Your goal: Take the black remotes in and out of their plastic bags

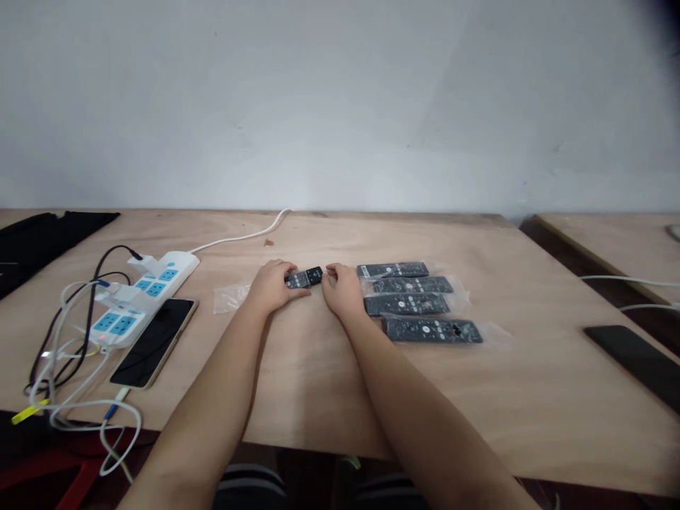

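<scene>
A black remote control point(304, 278) lies crosswise between my hands near the middle of the table. My left hand point(270, 285) is closed around its left part, thumb on the near edge and fingers on the far one. Curled at the remote's right end, my right hand point(343, 287) has its thumb and fingertips closed on that tip. A clear plastic bag point(229, 298) sticks out to the left of my left hand. Right of my right hand, several more remotes lie in clear bags in a column, the nearest bagged remote point(433, 330) lowest.
On the left are a white power strip point(168, 273) with blue sockets, tangled cables point(58, 368) and a phone point(154, 343). Black cloth point(53, 237) covers the far left corner. A dark flat object point(637, 358) lies at the right edge. A wall point(340, 106) stands behind the table point(319, 382).
</scene>
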`<act>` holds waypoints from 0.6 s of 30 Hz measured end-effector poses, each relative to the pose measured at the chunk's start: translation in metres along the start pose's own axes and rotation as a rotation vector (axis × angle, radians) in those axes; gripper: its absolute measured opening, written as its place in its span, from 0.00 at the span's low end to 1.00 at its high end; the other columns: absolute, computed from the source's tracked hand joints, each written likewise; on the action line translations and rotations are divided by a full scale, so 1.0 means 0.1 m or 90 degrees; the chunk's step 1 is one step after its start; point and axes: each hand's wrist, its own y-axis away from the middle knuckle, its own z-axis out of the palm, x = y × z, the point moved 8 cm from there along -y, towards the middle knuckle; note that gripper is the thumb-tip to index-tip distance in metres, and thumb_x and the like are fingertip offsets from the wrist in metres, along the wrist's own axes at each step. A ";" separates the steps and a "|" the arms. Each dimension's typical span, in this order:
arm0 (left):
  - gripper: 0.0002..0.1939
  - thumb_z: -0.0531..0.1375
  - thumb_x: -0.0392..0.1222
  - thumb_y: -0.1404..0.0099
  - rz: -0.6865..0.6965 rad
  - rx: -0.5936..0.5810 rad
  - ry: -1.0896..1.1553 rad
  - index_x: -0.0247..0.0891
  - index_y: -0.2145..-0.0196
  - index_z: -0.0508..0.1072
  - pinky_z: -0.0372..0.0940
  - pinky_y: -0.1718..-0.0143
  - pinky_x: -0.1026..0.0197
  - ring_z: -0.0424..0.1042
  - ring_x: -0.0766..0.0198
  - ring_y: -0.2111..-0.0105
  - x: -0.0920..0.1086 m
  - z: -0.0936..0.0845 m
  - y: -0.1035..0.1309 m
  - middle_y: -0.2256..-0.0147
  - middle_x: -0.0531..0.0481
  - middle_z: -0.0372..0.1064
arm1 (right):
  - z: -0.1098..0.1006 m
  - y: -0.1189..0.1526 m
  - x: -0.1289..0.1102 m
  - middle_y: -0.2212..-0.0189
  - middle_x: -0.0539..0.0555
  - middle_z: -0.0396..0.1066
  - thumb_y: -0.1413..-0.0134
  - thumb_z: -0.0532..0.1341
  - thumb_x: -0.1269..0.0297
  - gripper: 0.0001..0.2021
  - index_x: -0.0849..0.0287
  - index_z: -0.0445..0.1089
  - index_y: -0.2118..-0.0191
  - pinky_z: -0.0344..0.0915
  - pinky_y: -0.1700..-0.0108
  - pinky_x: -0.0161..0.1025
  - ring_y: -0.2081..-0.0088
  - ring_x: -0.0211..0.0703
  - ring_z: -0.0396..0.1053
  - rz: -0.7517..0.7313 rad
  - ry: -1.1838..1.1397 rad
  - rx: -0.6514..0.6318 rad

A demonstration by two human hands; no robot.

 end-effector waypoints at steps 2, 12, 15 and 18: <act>0.22 0.74 0.57 0.47 0.000 -0.024 -0.004 0.40 0.61 0.78 0.68 0.55 0.52 0.74 0.51 0.58 0.01 0.03 0.00 0.61 0.46 0.76 | 0.00 0.00 -0.02 0.61 0.59 0.79 0.38 0.60 0.68 0.11 0.62 0.75 0.52 0.67 0.47 0.45 0.54 0.50 0.74 0.003 -0.003 -0.016; 0.10 0.66 0.43 0.37 0.048 -0.016 -0.009 0.39 0.58 0.77 0.68 0.51 0.51 0.72 0.51 0.55 0.24 0.18 -0.02 0.59 0.43 0.73 | 0.06 0.06 -0.27 0.62 0.57 0.81 0.40 0.65 0.66 0.06 0.60 0.78 0.58 0.67 0.52 0.41 0.58 0.46 0.75 -0.096 -0.044 -0.103; 0.10 0.65 0.38 0.39 0.052 -0.018 0.001 0.39 0.58 0.77 0.68 0.50 0.52 0.72 0.52 0.54 0.28 0.20 -0.02 0.58 0.44 0.73 | 0.12 0.07 -0.28 0.62 0.57 0.80 0.41 0.66 0.66 0.06 0.59 0.79 0.59 0.67 0.52 0.41 0.59 0.46 0.75 -0.111 -0.058 -0.117; 0.12 0.64 0.35 0.39 0.070 -0.021 0.017 0.39 0.56 0.77 0.68 0.49 0.53 0.72 0.53 0.53 0.34 0.22 -0.02 0.57 0.44 0.73 | 0.14 0.05 -0.25 0.60 0.56 0.80 0.41 0.66 0.67 0.08 0.58 0.79 0.56 0.67 0.51 0.42 0.58 0.46 0.74 -0.111 -0.085 -0.113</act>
